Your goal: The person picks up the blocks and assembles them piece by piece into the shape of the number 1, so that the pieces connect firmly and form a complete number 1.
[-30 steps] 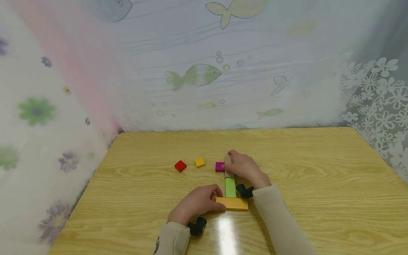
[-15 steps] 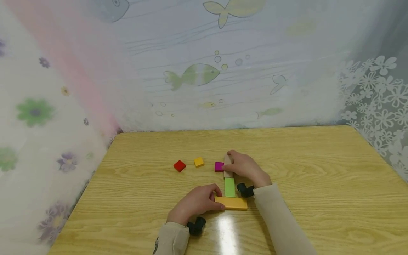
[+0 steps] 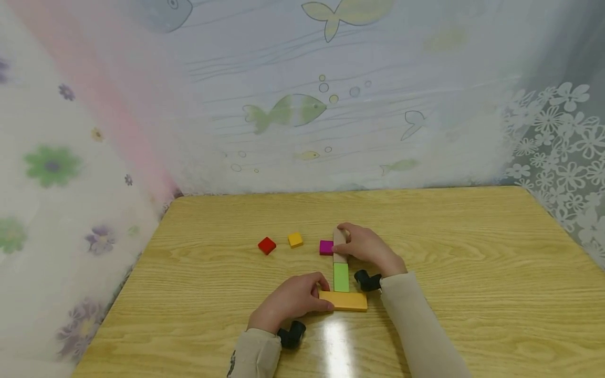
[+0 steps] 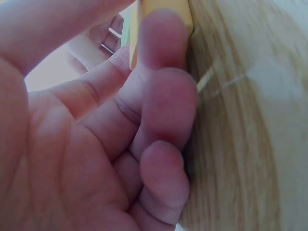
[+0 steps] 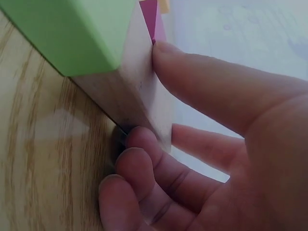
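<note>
A long yellow-orange block (image 3: 348, 301) lies crosswise at the near end of a row of blocks, its left end pinched between the thumb and fingers of my left hand (image 3: 292, 299). Against its far side stands a light green block (image 3: 341, 277), which meets a plain wooden block (image 3: 338, 256) beyond. My right hand (image 3: 371, 247) grips the wooden block, thumb on the left side and fingers on the right and far end. A small magenta block (image 3: 325, 248) sits beside the wooden block, by my thumb. In the right wrist view the green block (image 5: 72, 33) touches the wooden block's end.
A red block (image 3: 267, 245) and a small yellow block (image 3: 295, 240) lie apart to the left of the magenta one. The wood-grain table (image 3: 463, 252) meets a fish-patterned curtain (image 3: 283, 142) at its back edge. Black wrist cameras (image 3: 292, 335) sit close to the tabletop.
The right wrist has shifted slightly to the right, and the right thumb has slid back a little from the magenta block. The left hand keeps its hold on the yellow-orange block.
</note>
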A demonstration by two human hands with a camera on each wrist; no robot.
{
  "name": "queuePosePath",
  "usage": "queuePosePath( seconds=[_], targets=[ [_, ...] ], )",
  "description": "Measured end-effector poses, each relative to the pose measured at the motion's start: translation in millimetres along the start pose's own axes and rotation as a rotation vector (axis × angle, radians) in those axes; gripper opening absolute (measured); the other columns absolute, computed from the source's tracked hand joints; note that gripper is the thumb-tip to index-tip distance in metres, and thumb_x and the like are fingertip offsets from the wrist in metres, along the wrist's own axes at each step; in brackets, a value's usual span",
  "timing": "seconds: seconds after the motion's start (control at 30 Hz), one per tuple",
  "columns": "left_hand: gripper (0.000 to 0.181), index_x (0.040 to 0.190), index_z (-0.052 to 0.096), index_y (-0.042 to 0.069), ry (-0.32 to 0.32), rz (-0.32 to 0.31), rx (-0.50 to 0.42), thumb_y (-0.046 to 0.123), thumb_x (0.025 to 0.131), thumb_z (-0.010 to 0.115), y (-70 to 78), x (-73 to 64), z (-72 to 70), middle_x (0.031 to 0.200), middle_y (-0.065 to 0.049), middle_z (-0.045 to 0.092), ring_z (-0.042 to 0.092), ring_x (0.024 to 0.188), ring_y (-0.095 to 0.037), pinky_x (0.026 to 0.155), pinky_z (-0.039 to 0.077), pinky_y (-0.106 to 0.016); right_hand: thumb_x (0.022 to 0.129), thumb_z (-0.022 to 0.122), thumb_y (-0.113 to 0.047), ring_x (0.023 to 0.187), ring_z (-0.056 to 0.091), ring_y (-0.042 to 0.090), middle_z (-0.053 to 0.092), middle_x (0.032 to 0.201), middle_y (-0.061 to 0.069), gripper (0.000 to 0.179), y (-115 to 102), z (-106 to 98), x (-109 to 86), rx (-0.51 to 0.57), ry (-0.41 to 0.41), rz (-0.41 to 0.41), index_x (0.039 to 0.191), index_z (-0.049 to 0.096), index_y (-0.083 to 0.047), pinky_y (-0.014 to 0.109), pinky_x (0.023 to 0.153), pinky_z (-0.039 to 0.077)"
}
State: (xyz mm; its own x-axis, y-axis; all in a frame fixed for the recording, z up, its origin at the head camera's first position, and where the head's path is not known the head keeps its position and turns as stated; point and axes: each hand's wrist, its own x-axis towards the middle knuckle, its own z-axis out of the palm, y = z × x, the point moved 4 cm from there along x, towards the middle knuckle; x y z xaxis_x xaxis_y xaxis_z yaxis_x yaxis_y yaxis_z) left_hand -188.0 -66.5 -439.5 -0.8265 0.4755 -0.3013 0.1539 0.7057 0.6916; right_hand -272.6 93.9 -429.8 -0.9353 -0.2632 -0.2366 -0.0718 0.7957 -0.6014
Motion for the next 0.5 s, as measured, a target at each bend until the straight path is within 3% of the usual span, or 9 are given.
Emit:
queuePosePath(
  seconds=[0.5],
  targets=[
    [0.028, 0.091, 0.057, 0.022, -0.002, 0.000, -0.018, 0.039, 0.073, 0.071, -0.3, -0.4, -0.3, 0.066, 0.002, 0.051, 0.044, 0.056, -0.011, 0.051, 0.034, -0.025, 0.082, 0.063, -0.033, 0.108, 0.049, 0.025, 0.052, 0.122, 0.010, 0.061, 2.3, 0.3, 1.1, 0.026, -0.010, 0.006, 0.134, 0.039, -0.015, 0.046, 0.087, 0.037]
  ],
)
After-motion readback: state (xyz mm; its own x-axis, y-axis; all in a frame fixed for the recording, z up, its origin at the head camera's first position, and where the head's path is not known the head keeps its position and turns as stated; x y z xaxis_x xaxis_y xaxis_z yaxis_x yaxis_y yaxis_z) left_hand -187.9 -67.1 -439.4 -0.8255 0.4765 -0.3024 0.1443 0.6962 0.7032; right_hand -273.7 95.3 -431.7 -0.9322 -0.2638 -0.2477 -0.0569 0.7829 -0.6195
